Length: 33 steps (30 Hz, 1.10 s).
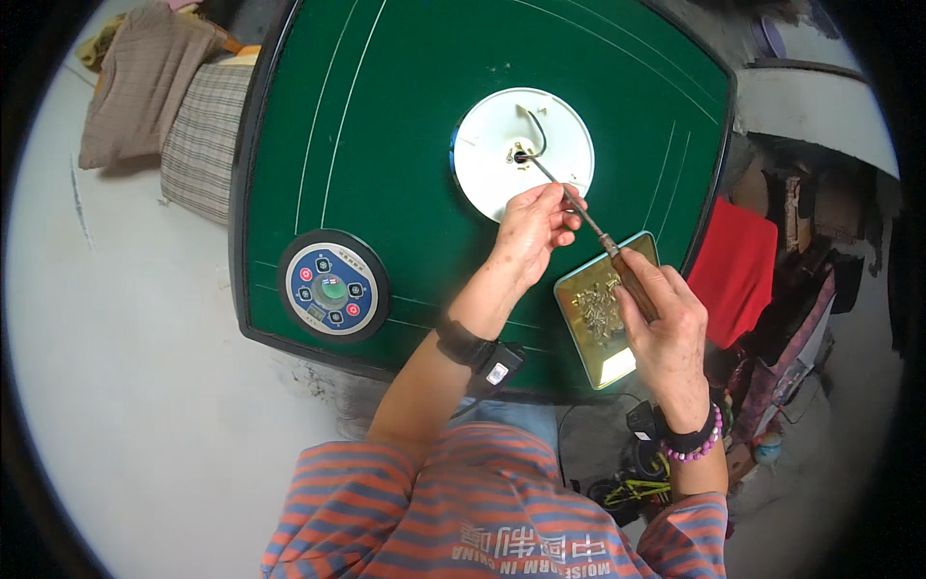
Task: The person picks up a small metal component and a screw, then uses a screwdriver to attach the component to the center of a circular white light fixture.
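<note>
A round white disc-shaped housing (pixel 484 124) lies on a green-topped table (pixel 415 87). Near its middle are a dark hole, small brass-coloured fittings and a dark curved wire (pixel 542 135). A long-shafted screwdriver (pixel 589 220) slants down onto the hole, its tip at the fittings. My right hand (pixel 666 314) wraps round the brown handle. Further up, at the housing's near edge, the fingers of my left hand (pixel 535 224) are closed about the shaft. Just left of my right hand is a shallow gold-coloured tray (pixel 579 289) with many small metal screws (pixel 600 309).
A round dark-rimmed control panel (pixel 333 286) with buttons sits at the table's near left corner. Cushions (pixel 154 87) are beyond the left edge. Off the right side are a red cloth (pixel 738 270) and cluttered items. The table has a raised dark rim (pixel 241 193).
</note>
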### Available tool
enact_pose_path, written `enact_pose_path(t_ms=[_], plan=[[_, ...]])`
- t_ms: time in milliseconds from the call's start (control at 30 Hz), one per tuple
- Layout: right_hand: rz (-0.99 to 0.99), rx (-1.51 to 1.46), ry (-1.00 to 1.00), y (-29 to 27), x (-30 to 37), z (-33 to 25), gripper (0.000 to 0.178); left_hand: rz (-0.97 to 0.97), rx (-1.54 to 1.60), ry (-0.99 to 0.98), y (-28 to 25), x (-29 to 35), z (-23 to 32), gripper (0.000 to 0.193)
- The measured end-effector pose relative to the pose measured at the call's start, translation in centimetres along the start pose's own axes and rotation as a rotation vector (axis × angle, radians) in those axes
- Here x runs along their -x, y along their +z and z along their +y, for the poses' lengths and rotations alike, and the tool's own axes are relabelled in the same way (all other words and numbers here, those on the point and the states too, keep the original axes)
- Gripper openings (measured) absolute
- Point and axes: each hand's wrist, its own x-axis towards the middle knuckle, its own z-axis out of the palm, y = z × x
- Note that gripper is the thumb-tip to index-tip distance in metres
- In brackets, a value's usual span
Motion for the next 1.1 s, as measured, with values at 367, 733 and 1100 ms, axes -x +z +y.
enact_pose_path(t_ms=[367,733,1100], plan=[[-0.090,0.216,-0.084,-0.3,-6.1,-2.4,0.036,-0.071,0.309,-0.044,-0.9,-2.7,0.0,0.025],[-0.155,0.257,-0.089,-0.1,-8.2,-2.8,0.035,-0.107,0.370,-0.035,-1.5,-3.9,0.2,0.026],[-0.233,0.366,-0.157,-0.5,-9.3,-3.7,0.035,-0.135,0.409,-0.018,-1.7,-4.1,0.1,0.026]])
